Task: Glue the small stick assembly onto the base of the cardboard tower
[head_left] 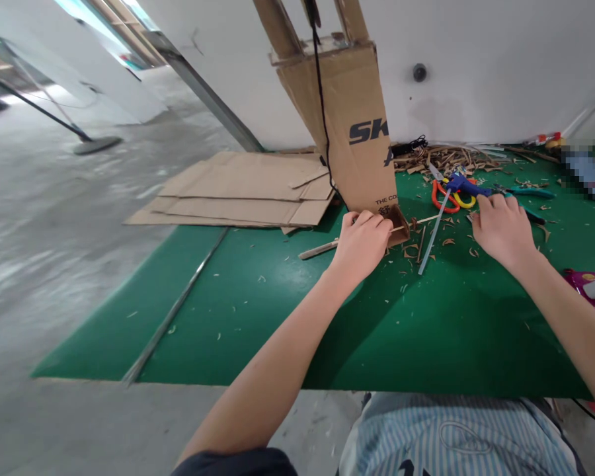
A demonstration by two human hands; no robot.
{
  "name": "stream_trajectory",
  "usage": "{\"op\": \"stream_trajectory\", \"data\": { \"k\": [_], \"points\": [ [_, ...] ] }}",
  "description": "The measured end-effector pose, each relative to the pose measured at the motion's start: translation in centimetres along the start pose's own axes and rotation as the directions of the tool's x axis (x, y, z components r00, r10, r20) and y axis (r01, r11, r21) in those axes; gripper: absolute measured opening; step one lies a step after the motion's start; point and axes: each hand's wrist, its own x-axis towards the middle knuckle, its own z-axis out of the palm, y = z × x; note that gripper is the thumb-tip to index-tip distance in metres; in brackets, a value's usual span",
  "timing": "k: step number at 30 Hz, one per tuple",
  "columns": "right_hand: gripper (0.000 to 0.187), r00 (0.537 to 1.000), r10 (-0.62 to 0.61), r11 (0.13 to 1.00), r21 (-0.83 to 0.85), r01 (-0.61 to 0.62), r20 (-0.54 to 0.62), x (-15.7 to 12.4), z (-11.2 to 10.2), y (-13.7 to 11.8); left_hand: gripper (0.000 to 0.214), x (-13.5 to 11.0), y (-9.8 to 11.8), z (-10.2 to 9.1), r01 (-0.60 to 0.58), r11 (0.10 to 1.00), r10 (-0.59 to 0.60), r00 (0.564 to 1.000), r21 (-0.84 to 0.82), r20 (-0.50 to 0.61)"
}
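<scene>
Head view: left hand [361, 241] pinches a thin wooden stick [322, 249] against the foot of the tall brown cardboard tower [350, 125], near the far edge of the green mat [277, 317]. Right hand [500, 228], fingers curled, lies at the blue glue gun [463, 185]; I cannot tell whether it grips. Steadied by one hand only, the tower might tip, or the stick might slip.

Matt brown cardboard box [350, 125], glossy green mat [258, 297]

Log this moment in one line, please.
left hand: grips stick at box | right hand: open, beside glue gun | surface: green mat
</scene>
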Motion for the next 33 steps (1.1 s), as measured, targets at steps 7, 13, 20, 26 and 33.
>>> {"op": "stream_trajectory", "data": {
  "k": [7, 13, 20, 26, 33],
  "points": [
    [0.039, 0.978, 0.175, 0.983, 0.043, -0.181, 0.114, 7.4, 1.6, 0.5, 0.021, -0.2, -0.2, -0.2, 0.019, 0.999, -0.020, 0.999, 0.040, 0.030],
    [0.040, 0.959, 0.179, 0.976, 0.084, -0.202, 0.220, 9.7, 4.5, 0.8, 0.024, -0.2, -0.6, -0.3, 0.042, 0.997, -0.045, 0.998, 0.061, 0.051],
    [0.056, 0.982, 0.187, 0.961, 0.211, -0.180, -0.013, 8.5, 4.6, 0.8, 0.046, -0.2, 0.4, -0.5, 0.113, 0.992, -0.115, 0.993, -0.064, -0.027],
    [0.041, 0.942, 0.217, 0.910, 0.401, -0.101, -0.256, 6.8, 1.7, 1.4, 0.047, 0.5, 1.8, 0.5, 0.038, 0.997, -0.037, 0.999, -0.061, 0.017],
    [0.027, 0.936, 0.320, 0.653, 0.751, -0.103, -0.149, 3.7, 0.8, -0.8, 0.033, 0.7, 0.7, 1.3, 0.006, 0.993, -0.005, 1.000, -0.120, 0.006]
  ]
}}
